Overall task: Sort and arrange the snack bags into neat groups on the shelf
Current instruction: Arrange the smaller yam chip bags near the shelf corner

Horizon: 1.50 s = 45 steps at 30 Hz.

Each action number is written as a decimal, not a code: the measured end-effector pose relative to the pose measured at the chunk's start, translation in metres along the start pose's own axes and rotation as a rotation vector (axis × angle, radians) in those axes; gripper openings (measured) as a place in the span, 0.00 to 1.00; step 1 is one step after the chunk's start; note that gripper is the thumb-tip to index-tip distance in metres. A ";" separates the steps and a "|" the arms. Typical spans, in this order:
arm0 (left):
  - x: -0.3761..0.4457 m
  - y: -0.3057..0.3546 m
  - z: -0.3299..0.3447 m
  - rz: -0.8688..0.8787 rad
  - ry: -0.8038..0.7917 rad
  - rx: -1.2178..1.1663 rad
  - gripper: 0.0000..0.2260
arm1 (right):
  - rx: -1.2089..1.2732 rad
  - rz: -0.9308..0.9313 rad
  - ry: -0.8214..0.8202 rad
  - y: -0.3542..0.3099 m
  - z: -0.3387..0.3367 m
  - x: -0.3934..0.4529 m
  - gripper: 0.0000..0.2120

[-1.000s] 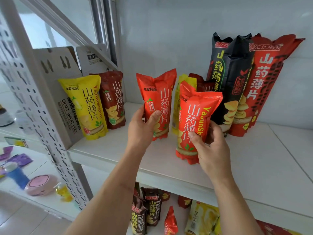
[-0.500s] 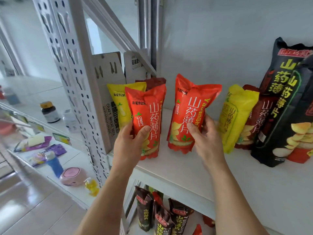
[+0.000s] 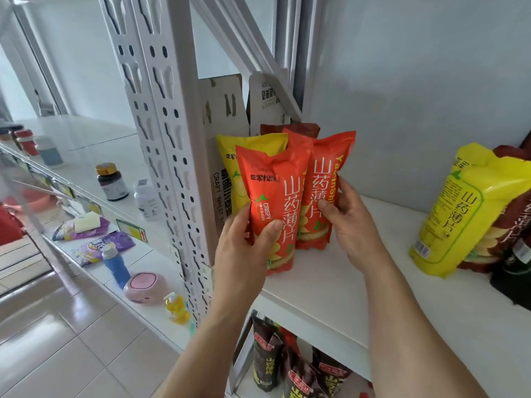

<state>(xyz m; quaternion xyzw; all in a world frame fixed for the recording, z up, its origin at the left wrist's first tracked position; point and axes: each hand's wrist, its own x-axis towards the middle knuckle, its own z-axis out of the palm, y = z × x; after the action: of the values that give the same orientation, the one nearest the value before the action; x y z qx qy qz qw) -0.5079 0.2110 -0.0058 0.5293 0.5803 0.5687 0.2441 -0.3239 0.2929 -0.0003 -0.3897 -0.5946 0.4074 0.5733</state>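
At centre frame the left hand (image 3: 244,251) grips a glossy orange-red foil snack bag (image 3: 273,208) upright at the white shelf (image 3: 330,285) front edge, while the right hand (image 3: 349,225) holds a matching orange-red bag (image 3: 324,179) just behind it, the two bags touching. Behind them stand a yellow foil bag (image 3: 230,156) and a dark red bag (image 3: 290,129); another yellow bag (image 3: 462,214) leans at the right edge of the frame, well apart

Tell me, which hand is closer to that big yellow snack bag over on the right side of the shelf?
Right. The right hand grips an orange snack bag, across bare shelf from the big yellow snack bag; the left hand, holding another orange bag, is farther.
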 end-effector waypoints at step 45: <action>-0.044 0.052 0.209 0.049 -0.326 -0.015 0.49 | -1.337 -0.043 0.427 -0.102 -0.187 -0.038 0.27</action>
<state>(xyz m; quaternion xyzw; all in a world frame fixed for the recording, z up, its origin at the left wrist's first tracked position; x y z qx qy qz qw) -0.2913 0.2450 -0.0208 0.6270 0.5157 0.4852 0.3249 -0.1347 0.2272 0.0826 -0.7183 -0.5997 -0.1422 0.3229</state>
